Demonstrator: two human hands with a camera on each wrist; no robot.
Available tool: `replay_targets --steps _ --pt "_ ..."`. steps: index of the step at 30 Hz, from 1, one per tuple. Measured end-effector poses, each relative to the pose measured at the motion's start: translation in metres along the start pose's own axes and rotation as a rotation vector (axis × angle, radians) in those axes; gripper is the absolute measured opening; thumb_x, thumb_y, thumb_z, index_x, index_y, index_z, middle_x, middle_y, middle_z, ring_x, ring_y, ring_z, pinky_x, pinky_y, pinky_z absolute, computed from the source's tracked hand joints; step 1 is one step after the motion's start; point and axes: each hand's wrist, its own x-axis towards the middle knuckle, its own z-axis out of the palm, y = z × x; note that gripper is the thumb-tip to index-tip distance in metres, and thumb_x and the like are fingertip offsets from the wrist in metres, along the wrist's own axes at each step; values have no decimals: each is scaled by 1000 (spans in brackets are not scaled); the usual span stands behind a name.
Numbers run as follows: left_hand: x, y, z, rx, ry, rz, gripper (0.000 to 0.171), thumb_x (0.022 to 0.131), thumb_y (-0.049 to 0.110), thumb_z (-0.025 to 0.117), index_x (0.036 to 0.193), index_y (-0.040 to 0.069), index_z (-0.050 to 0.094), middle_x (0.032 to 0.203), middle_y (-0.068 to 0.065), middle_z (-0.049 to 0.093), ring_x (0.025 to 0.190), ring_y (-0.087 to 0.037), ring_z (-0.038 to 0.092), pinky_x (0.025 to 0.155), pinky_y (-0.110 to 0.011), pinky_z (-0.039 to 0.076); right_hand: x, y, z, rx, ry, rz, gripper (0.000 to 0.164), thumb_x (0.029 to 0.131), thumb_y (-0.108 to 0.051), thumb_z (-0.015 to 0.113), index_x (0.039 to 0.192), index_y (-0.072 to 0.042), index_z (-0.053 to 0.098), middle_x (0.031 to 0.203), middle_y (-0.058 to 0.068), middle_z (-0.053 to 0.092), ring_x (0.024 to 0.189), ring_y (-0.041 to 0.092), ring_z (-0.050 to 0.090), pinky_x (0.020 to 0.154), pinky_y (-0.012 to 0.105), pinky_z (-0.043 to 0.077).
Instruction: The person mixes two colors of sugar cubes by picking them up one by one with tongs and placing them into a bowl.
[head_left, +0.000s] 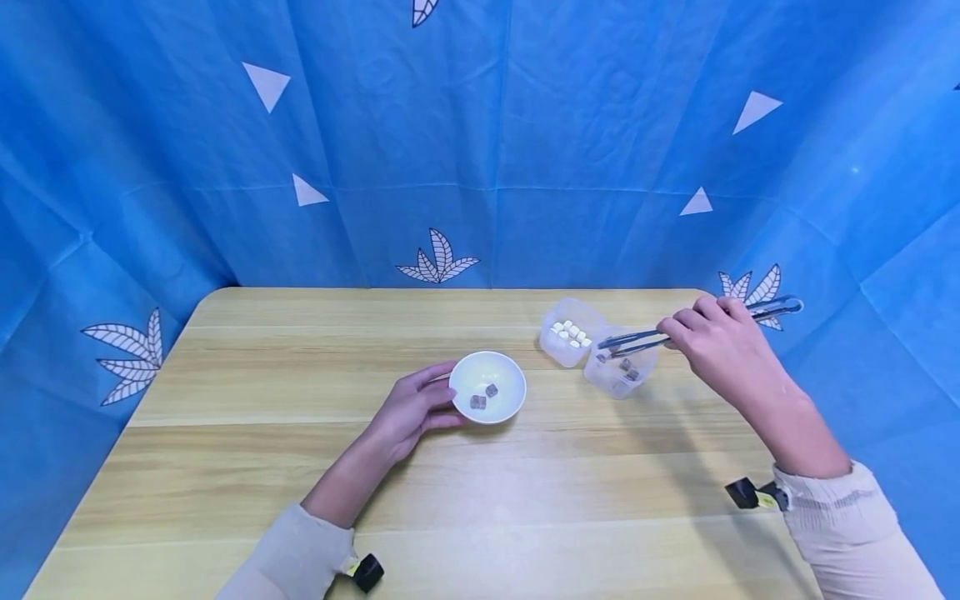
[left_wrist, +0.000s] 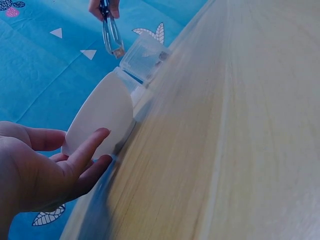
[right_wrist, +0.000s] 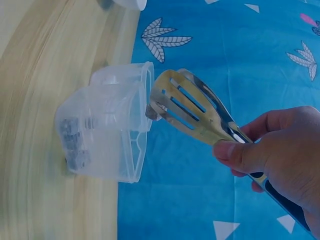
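Observation:
My left hand (head_left: 411, 412) holds the side of a small white bowl (head_left: 487, 362), with fingers against its outer wall. Inside the bowl lie a few grey-brown cubes (head_left: 491, 389). My right hand (head_left: 722, 346) grips metal tongs (left_wrist: 106, 30) with slotted ends, their tips over a clear plastic container (head_left: 617, 390). Between the tips sits a grey-brown cube (right_wrist: 151, 112), just above the container's rim. More such cubes (right_wrist: 75, 145) show through the container's wall at its bottom.
Another translucent container (head_left: 562, 354), holding several pale cream pieces (head_left: 572, 333), stands directly beside the first, farther back and to the left. All stand on a wooden table (head_left: 300, 367) in front of a blue curtain (head_left: 480, 125).

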Motion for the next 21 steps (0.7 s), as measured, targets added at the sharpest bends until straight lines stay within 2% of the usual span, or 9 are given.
replay_targets --steps 6,11,14,21 --pt "-1 0 -1 -3 -3 2 56 100 0 58 154 8 46 152 -24 53 124 -35 67 90 -42 67 7 -3 -2 5 0 1 26 77 -8 85 100 -6 72 88 13 75 88 34 61 77 48 50" --pt "-1 0 -2 -1 -12 5 56 100 0 57 155 8 45 152 -24 53 125 -35 66 91 -43 67 20 -13 -4 16 19 -35 23 81 -12 83 102 -8 73 91 11 76 90 35 64 80 50 53" --pt "-1 0 -2 1 -13 6 56 100 0 57 155 8 45 152 -24 53 124 -35 67 91 -43 67 30 -25 -4 29 31 -61 24 81 -15 84 102 -9 73 92 10 76 91 34 65 80 50 54" --pt "0 0 -1 -2 -14 9 57 100 -1 57 155 7 45 152 -25 52 125 -37 66 92 -43 67 54 -60 3 72 -8 -129 26 84 -18 85 105 -13 73 98 6 77 94 29 64 82 44 56"
